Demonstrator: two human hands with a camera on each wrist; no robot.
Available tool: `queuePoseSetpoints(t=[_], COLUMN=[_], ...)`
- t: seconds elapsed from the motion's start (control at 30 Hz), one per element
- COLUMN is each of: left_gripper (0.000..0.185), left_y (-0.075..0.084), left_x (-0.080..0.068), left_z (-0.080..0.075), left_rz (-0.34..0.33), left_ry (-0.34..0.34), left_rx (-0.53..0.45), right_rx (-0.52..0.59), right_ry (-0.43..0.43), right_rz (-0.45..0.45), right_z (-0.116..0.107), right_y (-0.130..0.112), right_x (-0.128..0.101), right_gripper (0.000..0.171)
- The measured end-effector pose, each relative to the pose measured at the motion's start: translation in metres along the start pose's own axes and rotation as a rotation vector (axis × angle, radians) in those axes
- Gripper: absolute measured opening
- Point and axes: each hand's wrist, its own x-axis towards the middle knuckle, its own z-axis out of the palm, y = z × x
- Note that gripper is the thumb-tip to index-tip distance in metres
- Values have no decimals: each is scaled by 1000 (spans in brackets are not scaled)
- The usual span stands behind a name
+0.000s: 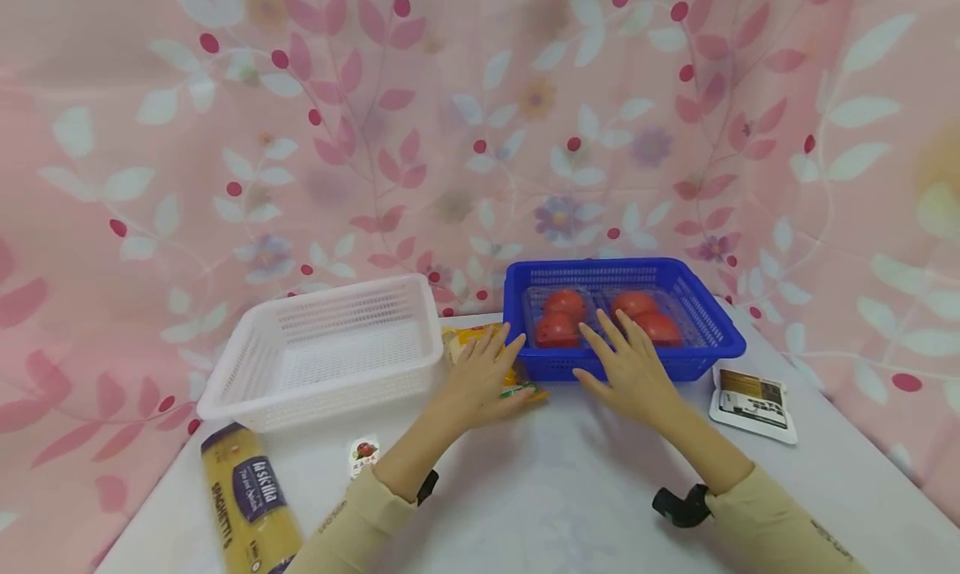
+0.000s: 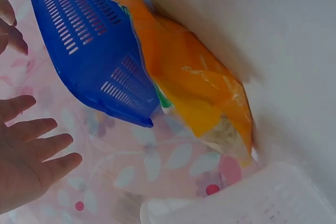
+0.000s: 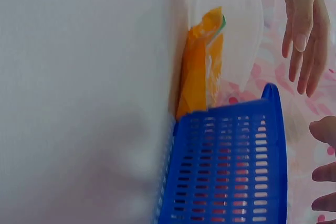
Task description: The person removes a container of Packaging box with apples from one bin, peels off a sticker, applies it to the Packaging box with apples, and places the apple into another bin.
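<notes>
Hovering mid-frame with left grip [image 1: 480,384] and right grip [image 1: 632,370] wide, empty; probably needing even contact on blue basket [image 1: 693,361].

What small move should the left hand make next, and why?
The left hand should perhaps reach down and pinch the orange packet: it hovers nearby with fingers spread, holding nothing, and the packet sits between the white basket and the blue basket.
</notes>
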Motion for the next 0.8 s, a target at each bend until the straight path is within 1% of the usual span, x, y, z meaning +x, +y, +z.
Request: queuePoseSetpoints(t=[0.2, 0.37, 0.43, 0.5, 0.63, 0.73, 0.8], left_gripper=[68, 61, 60, 59, 54, 51, 49], left_y=[18, 35, 42, 49, 57, 62, 65], left_x=[29, 54, 64, 73, 91, 106, 116], left_z=[4, 13, 17, 20, 28, 33, 37], left_rz=[38, 35, 8, -36, -115, -160, -189], left_ry=[44, 77, 74, 67, 75, 66, 39], left_rx=[-104, -218, -251, -270, -282, -313, -344], right_rx=[-8, 8, 22, 36, 85, 114, 129], right_ry=[-29, -31, -39, -58, -131, -147, -152], right_rz=[70, 129, 156, 185, 253, 263, 268], right_z=[-6, -9, -9, -9, -7, -5, -3], right_y=[19, 36, 44, 54, 70, 81, 90], right_x=[2, 4, 4, 4, 6, 11, 15], right_gripper=[64, 60, 58, 57, 56, 53, 52])
